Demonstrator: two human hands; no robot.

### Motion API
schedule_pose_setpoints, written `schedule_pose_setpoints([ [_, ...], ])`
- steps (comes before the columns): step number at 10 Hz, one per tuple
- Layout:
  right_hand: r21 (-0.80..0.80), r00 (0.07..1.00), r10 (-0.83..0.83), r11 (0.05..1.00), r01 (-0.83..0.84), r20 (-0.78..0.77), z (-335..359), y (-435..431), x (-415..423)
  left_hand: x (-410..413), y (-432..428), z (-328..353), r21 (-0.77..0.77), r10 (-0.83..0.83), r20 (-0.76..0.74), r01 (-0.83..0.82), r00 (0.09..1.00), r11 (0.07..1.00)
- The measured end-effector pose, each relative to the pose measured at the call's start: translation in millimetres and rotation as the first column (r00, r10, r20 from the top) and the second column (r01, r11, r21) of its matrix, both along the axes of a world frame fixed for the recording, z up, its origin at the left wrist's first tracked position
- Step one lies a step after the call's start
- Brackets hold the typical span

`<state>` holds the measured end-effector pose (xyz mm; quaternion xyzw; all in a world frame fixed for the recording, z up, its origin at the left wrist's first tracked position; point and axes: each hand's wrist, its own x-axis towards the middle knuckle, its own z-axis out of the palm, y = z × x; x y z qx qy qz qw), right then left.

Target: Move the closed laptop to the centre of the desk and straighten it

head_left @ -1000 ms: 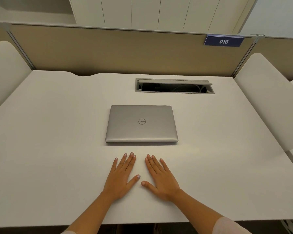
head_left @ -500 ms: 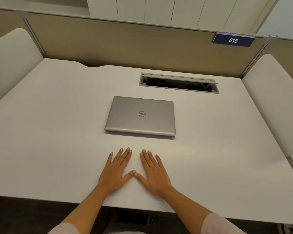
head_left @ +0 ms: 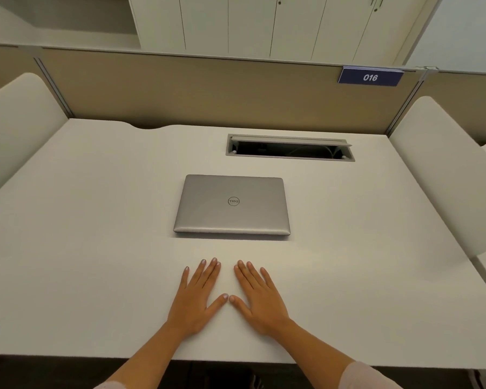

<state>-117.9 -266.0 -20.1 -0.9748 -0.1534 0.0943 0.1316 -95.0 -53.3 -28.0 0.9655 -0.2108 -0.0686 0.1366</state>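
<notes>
closed laptop (head_left: 232,206) sits mid desk (head_left: 68,248), about square, looks done; left hand (head_left: 197,299) and right hand (head_left: 260,300) flat, fingers spread, empty, near edge, clear of it.

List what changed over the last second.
The thumbs closed together until their tips nearly touch; otherwise the left hand and right hand stayed flat on the desk, holding nothing. The closed laptop lies untouched in the same spot. Only the camera view shifted.
</notes>
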Motion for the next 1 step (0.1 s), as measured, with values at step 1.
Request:
schedule_pose_setpoints([
  [1,0.058,1.0,-0.008,0.998,0.009,-0.018,7.2,2.2,10.9,12.5,1.8,9.6,-0.029,-0.017,-0.011,0.016,1.0,0.999],
])
